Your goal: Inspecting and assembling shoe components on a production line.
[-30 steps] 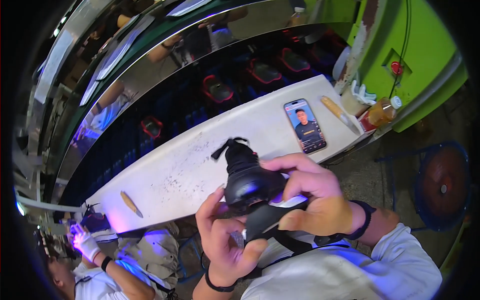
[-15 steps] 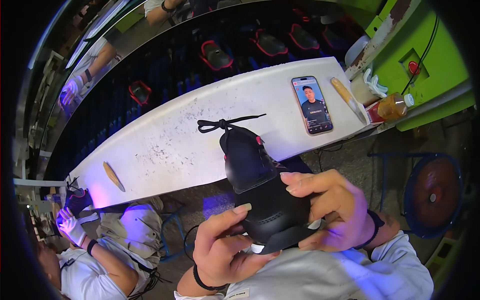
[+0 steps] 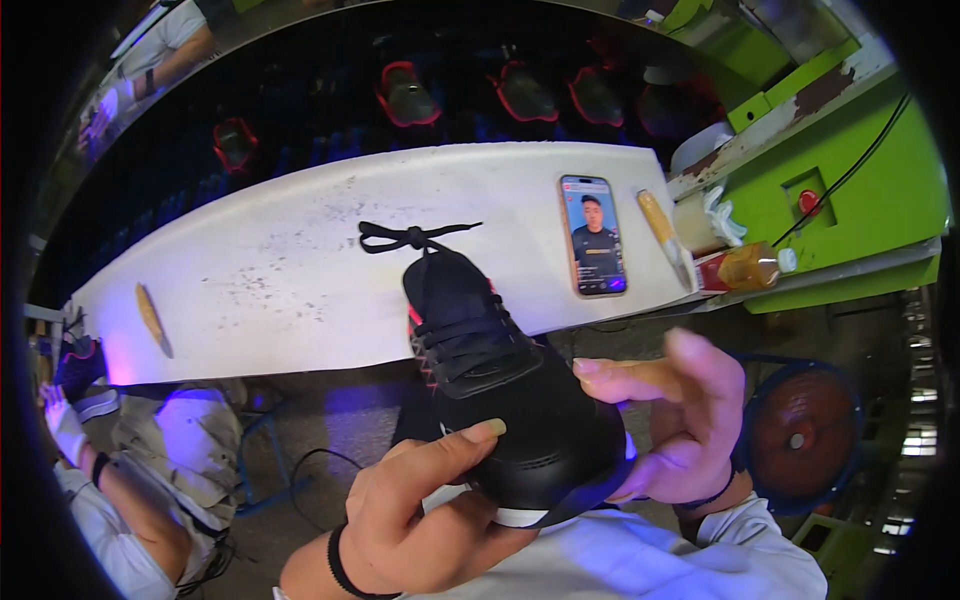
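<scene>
A black sneaker [image 3: 541, 452] with pink-red trim and a pale sole edge is held in front of my chest, its toe toward me. Black laces [image 3: 470, 345] cross its tongue and end in a bow [image 3: 414, 238] over the table. My left hand [image 3: 405, 515] is closed on the shoe's left side, thumb pressed on the upper and fingers beneath. On the other side, my right hand [image 3: 690, 425] has its fingers spread and partly blurred. Its lower fingertip rests at the sole edge near the toe, and another fingertip is close to the upper.
The white table [image 3: 270, 265] carries a phone [image 3: 595, 235], a wooden-handled blade [image 3: 665, 238] and another wooden-handled tool [image 3: 149, 313]. Beyond run several dark shoes [image 3: 409, 95]. A bottle [image 3: 745, 268] stands right, above a fan [image 3: 803, 435]. A co-worker's gloved hand [image 3: 65, 425] touches a shoe at left.
The shoe has turned, so its laces face up more. My right hand has loosened and spread its fingers. My left hand keeps its hold. The view has shifted.
</scene>
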The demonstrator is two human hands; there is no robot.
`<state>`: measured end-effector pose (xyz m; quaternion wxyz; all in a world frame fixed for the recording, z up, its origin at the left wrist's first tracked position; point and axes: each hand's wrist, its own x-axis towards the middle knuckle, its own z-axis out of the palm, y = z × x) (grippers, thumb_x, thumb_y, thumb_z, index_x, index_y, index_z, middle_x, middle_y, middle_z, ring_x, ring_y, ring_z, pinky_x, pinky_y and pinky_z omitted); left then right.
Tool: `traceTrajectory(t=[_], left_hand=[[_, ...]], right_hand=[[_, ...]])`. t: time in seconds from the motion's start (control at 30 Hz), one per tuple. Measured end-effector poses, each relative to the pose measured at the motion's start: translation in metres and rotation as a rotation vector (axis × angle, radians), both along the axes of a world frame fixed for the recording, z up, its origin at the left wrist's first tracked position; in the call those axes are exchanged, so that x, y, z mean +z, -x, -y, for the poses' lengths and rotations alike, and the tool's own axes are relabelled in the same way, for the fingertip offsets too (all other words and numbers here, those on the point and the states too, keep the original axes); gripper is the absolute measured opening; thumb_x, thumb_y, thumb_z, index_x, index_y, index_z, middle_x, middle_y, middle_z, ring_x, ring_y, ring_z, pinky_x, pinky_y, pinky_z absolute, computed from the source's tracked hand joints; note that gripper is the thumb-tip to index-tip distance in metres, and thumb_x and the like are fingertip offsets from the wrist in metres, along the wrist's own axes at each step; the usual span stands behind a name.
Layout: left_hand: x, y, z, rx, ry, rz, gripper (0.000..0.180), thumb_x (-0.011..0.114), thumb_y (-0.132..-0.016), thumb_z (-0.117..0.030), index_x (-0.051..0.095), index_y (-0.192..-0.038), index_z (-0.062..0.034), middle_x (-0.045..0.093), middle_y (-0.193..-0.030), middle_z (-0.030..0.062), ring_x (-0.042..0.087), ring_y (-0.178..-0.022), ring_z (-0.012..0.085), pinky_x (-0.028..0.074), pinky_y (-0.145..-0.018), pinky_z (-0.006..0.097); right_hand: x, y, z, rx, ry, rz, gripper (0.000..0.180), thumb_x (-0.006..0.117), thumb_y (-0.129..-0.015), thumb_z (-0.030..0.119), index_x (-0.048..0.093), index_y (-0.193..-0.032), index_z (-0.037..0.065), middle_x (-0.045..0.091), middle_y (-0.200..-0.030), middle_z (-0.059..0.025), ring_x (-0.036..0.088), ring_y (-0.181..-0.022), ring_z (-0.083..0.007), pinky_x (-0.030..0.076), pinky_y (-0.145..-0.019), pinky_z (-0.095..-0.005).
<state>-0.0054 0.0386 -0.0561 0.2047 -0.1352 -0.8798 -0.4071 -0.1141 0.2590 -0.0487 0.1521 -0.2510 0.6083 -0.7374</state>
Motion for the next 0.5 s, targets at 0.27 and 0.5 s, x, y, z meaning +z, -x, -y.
traceTrajectory(t=[0.27, 0.5], left_hand=[[-0.004, 0.050, -0.031, 0.126, -0.071, -0.264, 0.038, 0.077, -0.081, -0.022, 0.067, -0.105, 0.0055, 0.058, -0.087, 0.0138, 0.059, -0.061, 0.0215, 0.049, -0.050, 0.029], [-0.040, 0.087, -0.029, 0.143, -0.055, -0.240, 0.070, 0.084, -0.065, -0.059, 0.060, -0.101, -0.0036, 0.060, -0.096, 0.0133, 0.060, -0.083, 0.0295, 0.047, -0.085, 0.047]], right_hand=[[0.011, 0.050, 0.010, 0.277, -0.245, -0.319, 0.061, 0.041, -0.105, 0.047, 0.067, -0.118, -0.006, 0.065, -0.118, -0.0224, 0.061, -0.117, -0.0374, 0.046, -0.104, -0.0455], [-0.004, 0.073, -0.004, 0.225, -0.116, -0.193, 0.064, 0.042, -0.103, 0.051, 0.071, -0.105, -0.006, 0.069, -0.110, -0.0243, 0.065, -0.110, -0.0382, 0.047, -0.102, -0.0484]])
